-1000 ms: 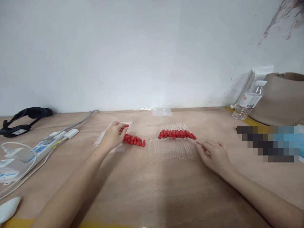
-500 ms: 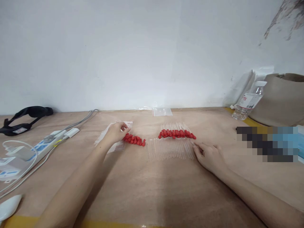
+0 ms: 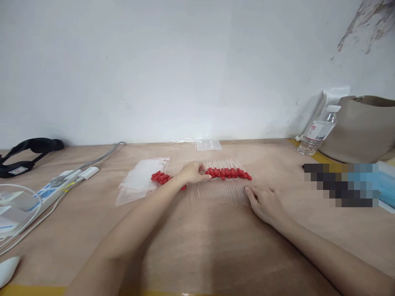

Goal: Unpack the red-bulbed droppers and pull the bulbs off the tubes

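Red-bulb droppers [image 3: 228, 173] lie mostly between your left hand [image 3: 194, 172] and right hand [image 3: 266, 204]; can't tell either grip. Zip bags [image 3: 137, 174] lie flat.

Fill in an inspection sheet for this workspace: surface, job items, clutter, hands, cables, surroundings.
Surface: wooden table, yellow strip along its near edge.
Job items: row of red pieces, transparent sticks showing before and behind it; smaller red group, partly hidden; flat plastic bags near it.
Clutter: black strapped item; white object cut off by the frame; pixelated patch.
Left hand: at the red row's left end; grip unclear.
Right hand: by the sticks' right side, fingers curled; grip unclear.
Cables: grey cable and white cable by the power strip.
Surroundings: stained wall; bottle beside beige container.
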`<act>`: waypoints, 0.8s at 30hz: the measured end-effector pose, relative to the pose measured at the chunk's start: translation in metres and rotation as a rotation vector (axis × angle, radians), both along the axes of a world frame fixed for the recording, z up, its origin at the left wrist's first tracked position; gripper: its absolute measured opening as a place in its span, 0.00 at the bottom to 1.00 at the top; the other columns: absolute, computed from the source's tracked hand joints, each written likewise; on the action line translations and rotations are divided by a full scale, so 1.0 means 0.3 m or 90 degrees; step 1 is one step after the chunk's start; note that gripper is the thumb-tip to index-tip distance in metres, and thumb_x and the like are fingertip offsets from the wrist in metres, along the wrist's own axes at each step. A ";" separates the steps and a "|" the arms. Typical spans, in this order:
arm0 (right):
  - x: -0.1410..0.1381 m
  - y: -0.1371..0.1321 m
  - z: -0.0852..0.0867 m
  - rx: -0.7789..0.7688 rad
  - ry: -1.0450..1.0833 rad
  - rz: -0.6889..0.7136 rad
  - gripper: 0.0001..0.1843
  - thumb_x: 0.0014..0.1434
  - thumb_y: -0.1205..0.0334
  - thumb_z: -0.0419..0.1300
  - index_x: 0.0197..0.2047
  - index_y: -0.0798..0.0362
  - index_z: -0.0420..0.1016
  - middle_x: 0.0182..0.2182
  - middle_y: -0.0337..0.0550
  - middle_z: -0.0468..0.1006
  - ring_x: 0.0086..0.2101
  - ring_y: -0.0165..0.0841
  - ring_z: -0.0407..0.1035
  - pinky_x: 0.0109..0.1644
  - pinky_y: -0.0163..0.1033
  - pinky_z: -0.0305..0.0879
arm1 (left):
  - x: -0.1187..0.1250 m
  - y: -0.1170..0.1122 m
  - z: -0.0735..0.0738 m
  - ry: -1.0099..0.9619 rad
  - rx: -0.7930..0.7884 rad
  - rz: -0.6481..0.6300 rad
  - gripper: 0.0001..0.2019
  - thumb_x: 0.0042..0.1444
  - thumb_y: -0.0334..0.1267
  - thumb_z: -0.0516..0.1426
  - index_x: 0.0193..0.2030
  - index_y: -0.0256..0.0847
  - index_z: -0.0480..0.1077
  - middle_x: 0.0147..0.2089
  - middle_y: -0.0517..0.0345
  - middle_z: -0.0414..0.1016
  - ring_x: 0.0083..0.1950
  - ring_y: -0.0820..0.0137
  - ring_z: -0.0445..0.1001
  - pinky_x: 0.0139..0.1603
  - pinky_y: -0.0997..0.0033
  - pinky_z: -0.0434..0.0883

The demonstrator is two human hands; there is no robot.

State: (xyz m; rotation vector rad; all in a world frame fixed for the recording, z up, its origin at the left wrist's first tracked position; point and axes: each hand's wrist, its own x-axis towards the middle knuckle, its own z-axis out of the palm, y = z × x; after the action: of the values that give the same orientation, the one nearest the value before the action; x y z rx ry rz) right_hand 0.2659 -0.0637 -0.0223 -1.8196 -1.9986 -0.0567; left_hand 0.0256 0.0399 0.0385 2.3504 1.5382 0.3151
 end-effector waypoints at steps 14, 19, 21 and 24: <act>-0.001 0.000 0.002 0.016 0.020 0.018 0.23 0.62 0.54 0.39 0.26 0.51 0.70 0.29 0.41 0.76 0.33 0.35 0.68 0.38 0.41 0.48 | 0.007 0.043 -0.046 -0.187 0.001 -0.063 0.11 0.39 0.36 0.61 0.31 0.39 0.66 0.28 0.62 0.70 0.29 0.72 0.69 0.28 0.74 0.64; -0.003 -0.002 0.005 0.001 0.019 0.010 0.24 0.62 0.53 0.39 0.25 0.52 0.69 0.29 0.41 0.76 0.34 0.36 0.68 0.39 0.41 0.48 | -0.008 0.017 -0.044 -0.258 0.068 0.025 0.07 0.45 0.35 0.57 0.32 0.37 0.67 0.29 0.58 0.72 0.29 0.71 0.71 0.30 0.72 0.67; -0.002 -0.002 0.002 0.004 0.015 0.008 0.24 0.62 0.54 0.39 0.26 0.51 0.70 0.30 0.41 0.76 0.34 0.36 0.68 0.39 0.41 0.48 | -0.017 0.003 -0.052 -0.296 0.104 0.063 0.05 0.47 0.34 0.54 0.32 0.36 0.67 0.33 0.54 0.73 0.32 0.70 0.72 0.34 0.70 0.69; 0.003 0.001 -0.008 0.025 0.019 0.014 0.22 0.62 0.54 0.40 0.31 0.50 0.72 0.31 0.41 0.76 0.34 0.35 0.68 0.39 0.41 0.48 | -0.039 -0.033 -0.075 -0.347 0.149 0.097 0.06 0.49 0.32 0.52 0.35 0.36 0.66 0.40 0.52 0.72 0.37 0.70 0.72 0.37 0.70 0.70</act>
State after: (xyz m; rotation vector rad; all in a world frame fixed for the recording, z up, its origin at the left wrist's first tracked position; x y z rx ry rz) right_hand 0.2666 -0.0633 -0.0247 -1.7641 -1.9824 -0.0624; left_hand 0.0140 0.0299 0.0159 2.0537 1.4590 1.1204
